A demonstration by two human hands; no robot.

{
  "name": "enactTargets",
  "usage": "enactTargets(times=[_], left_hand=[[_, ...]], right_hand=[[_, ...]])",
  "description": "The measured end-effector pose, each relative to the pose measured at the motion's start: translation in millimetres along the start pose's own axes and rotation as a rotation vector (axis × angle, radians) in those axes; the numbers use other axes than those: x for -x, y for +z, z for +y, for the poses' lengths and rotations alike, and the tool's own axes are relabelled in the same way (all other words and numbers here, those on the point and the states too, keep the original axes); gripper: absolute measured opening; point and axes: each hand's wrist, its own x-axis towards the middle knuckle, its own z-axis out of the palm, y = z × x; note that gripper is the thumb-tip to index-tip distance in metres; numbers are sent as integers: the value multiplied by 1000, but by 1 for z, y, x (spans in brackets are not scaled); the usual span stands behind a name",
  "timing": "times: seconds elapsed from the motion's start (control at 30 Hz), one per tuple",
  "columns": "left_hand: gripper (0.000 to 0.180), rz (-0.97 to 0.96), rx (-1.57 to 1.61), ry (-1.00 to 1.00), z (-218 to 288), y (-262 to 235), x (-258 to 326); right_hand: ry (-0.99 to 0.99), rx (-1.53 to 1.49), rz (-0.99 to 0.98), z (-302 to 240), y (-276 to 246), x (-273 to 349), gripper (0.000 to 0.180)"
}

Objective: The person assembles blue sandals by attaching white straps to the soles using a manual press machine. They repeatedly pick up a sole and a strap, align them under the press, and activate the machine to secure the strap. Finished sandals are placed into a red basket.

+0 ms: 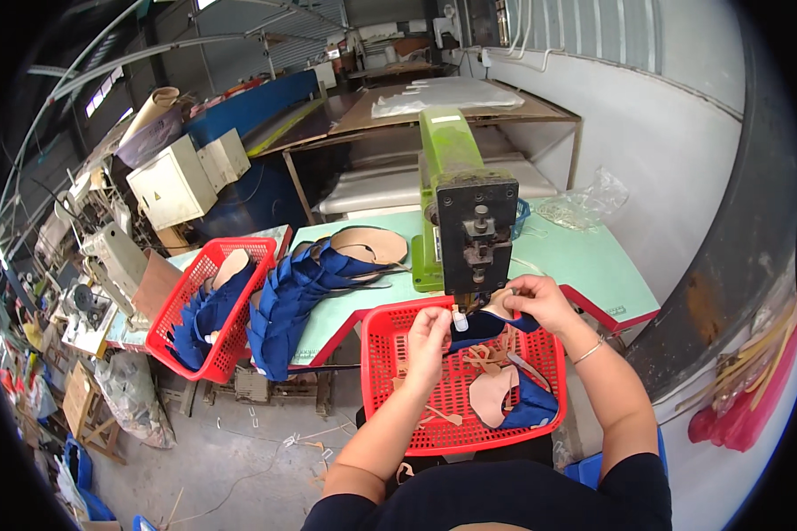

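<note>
A green machine point(452, 150) with a black head point(478, 230) stands in front of me, its lower tip among my hands. Under that tip is a blue shoe upper point(480, 329) with beige lining. My right hand point(540, 301) pinches its beige edge at the right. My left hand point(427, 341) is closed in a pinch left of the tip; what its fingers hold is too small to tell. A small whitish piece point(460, 320) sits beside these fingers. Below both hands, a red basket point(376, 354) holds another blue and beige upper point(527, 403) and beige scraps point(483, 358).
A pile of blue uppers point(301, 292) lies on the pale green tabletop point(558, 257), left of the machine. Beside it, a second red basket point(173, 310) holds more. A clear plastic bag point(584, 208) rests at the back right. A white wall point(646, 159) bounds the right side.
</note>
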Motion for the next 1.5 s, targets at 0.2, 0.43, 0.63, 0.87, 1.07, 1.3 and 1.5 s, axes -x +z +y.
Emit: enactTargets(times=[0.2,0.43,0.63,0.87,1.07,1.3,1.5], left_hand=[[14,-109,77,-217,29,4,-14],[12,-116,-55,-146,21,-5,-20],[13,-132,-113,-122,29,-4,-19],[11,-84,-100,-135,33,-11,-14],[11,-37,-82,-78,30,-39,-13],[9,110,-1,-38,33,-64,2],[55,225,-579,387,10,-93,48]], right_hand=[[-73,-67,81,14,7,4,16],[-87,-136,82,14,12,10,16],[-82,-157,77,11,17,15,18],[9,-67,93,2,30,17,22],[-7,-68,69,-1,52,16,30],[-54,237,161,-11,81,15,38],[-597,429,251,39,103,57,26]])
